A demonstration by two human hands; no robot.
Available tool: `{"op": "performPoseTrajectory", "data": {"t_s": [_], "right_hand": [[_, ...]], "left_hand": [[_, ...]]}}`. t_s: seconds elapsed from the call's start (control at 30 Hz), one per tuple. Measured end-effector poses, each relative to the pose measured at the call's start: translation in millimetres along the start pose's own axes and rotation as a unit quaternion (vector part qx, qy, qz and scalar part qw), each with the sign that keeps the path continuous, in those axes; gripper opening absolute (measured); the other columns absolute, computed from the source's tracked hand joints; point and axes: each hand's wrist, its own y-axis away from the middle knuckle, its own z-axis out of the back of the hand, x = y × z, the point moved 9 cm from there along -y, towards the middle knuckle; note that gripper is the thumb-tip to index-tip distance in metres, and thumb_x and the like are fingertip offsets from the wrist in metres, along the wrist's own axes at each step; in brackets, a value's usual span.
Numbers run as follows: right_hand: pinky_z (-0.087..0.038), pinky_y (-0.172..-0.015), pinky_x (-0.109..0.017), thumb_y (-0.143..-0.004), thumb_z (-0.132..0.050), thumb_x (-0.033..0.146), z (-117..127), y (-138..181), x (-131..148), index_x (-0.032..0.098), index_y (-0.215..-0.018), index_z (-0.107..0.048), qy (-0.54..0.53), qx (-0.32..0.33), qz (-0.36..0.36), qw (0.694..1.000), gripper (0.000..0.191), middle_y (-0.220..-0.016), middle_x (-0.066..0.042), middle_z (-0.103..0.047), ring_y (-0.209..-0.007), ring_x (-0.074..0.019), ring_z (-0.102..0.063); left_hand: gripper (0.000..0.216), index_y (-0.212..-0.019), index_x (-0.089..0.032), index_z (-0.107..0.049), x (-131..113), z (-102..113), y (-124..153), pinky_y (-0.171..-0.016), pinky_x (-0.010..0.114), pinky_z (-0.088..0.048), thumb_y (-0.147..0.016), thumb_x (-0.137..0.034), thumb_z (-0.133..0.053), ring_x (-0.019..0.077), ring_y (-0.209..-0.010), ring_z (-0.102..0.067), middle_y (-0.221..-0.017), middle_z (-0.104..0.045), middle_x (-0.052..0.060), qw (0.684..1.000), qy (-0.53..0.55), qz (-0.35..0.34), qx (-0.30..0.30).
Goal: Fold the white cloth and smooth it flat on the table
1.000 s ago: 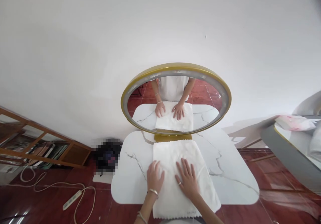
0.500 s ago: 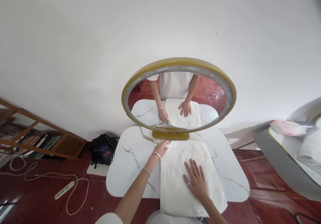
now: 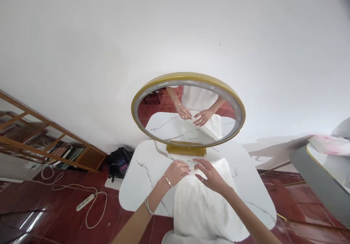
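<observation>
A white towel point(image 3: 202, 211) lies over the near part of the marbled table and hangs past its front edge. Its far left corner is turned over, which leaves a slanting fold. At the fold, my left hand point(image 3: 177, 173) has its fingers bent together on the cloth; their tips are partly hidden. My right hand point(image 3: 212, 177), a ring on one finger, hovers at or just over the towel's far part with fingers spread. Both hands also show in the mirror point(image 3: 188, 77).
The gold-rimmed mirror's base point(image 3: 186, 150) stands at the back of the white table point(image 3: 136, 185). A second table point(image 3: 314, 178) is at right with a pink and white packet point(image 3: 328, 144). Left on the red floor are a black bag point(image 3: 119, 163), a power strip point(image 3: 85, 202) and a wooden shelf point(image 3: 91, 159).
My left hand has brought the towel's far left corner inward, folding it over. My right hand has lifted from lying flat on the towel and moved farther forward, close to my left hand.
</observation>
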Motion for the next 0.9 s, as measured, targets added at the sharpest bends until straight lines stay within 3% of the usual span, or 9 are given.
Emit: {"op": "performPoseTrajectory", "data": {"t_s": [0.07,0.17,0.33,0.47,0.67,0.77,0.83,0.9], "right_hand": [[-0.048,-0.081,-0.035,-0.094,-0.034,0.027,3,-3,8,0.024,-0.103,-0.058,-0.029,0.06,0.012,0.998,0.026,-0.108,-0.008,-0.062,-0.096,-0.0202,-0.059],[-0.047,-0.069,-0.032,-0.094,-0.038,0.038,15,7,2,0.022,-0.093,-0.063,-0.061,0.11,-0.052,0.991,0.03,-0.086,-0.006,-0.065,-0.077,-0.0197,-0.06],[-0.044,-0.064,-0.028,-0.089,-0.043,0.051,47,46,-34,0.019,-0.07,-0.063,-0.12,0.189,-0.176,0.959,0.042,-0.072,-0.004,-0.062,-0.068,-0.0173,-0.057],[-0.045,-0.063,-0.026,-0.076,-0.057,0.057,77,80,-65,0.019,-0.066,-0.066,-0.164,0.2,-0.262,0.93,0.041,-0.067,-0.003,-0.062,-0.069,-0.0184,-0.056],[-0.047,-0.064,-0.027,-0.071,-0.06,0.063,129,96,-66,0.018,-0.067,-0.069,-0.236,0.116,-0.303,0.916,0.046,-0.069,-0.005,-0.065,-0.071,-0.0201,-0.058],[-0.049,-0.063,-0.028,-0.07,-0.062,0.063,150,87,-55,0.018,-0.071,-0.072,-0.262,0.058,-0.291,0.918,0.047,-0.071,-0.005,-0.067,-0.071,-0.0205,-0.06],[-0.05,-0.064,-0.029,-0.069,-0.065,0.061,167,76,-50,0.018,-0.069,-0.073,-0.266,-0.004,-0.274,0.924,0.044,-0.073,-0.006,-0.068,-0.071,-0.0205,-0.061],[-0.049,-0.062,-0.029,-0.066,-0.071,0.057,192,64,-50,0.019,-0.07,-0.074,-0.268,-0.113,-0.274,0.917,0.039,-0.074,-0.006,-0.069,-0.07,-0.0201,-0.061]], "left_hand": [[0.03,-0.087,-0.025,-0.071,-13,14,8,-0.085,0.032,-0.045,-0.094,-0.029,-0.042,0.0163,-0.089,-0.063,-0.091,-0.072,0.001,0.999,-0.009,-0.024,-0.03],[0.028,-0.085,-0.024,-0.071,-23,37,19,-0.083,0.031,-0.047,-0.093,-0.032,-0.046,0.0158,-0.086,-0.064,-0.088,-0.072,0.0,0.998,0.012,-0.03,-0.061],[0.022,-0.087,-0.023,-0.071,-21,77,37,-0.085,0.029,-0.05,-0.09,-0.035,-0.053,0.0164,-0.09,-0.065,-0.095,-0.072,0.002,0.993,0.096,0.03,-0.059],[0.024,-0.088,-0.024,-0.072,-18,103,46,-0.087,0.03,-0.05,-0.09,-0.035,-0.051,0.017,-0.093,-0.065,-0.098,-0.072,0.001,0.99,0.115,0.056,-0.052],[0.025,-0.085,-0.026,-0.072,-13,127,47,-0.083,0.029,-0.052,-0.089,-0.039,-0.051,0.0167,-0.092,-0.063,-0.092,-0.072,0.001,0.987,0.125,0.065,-0.081],[0.026,-0.077,-0.024,-0.071,-8,144,47,-0.07,0.026,-0.053,-0.086,-0.042,-0.055,0.0168,-0.084,-0.064,-0.085,-0.072,0.001,0.983,0.112,0.075,-0.127],[0.027,-0.074,-0.022,-0.07,-6,166,45,-0.057,0.023,-0.05,-0.085,-0.043,-0.057,0.0144,-0.07,-0.063,-0.083,-0.072,0.002,0.975,0.103,0.084,-0.176],[0.028,-0.075,-0.021,-0.07,-13,200,39,-0.05,0.02,-0.048,-0.084,-0.043,-0.056,0.0123,-0.063,-0.061,-0.082,-0.071,0.002,0.965,0.09,0.083,-0.234]]}}
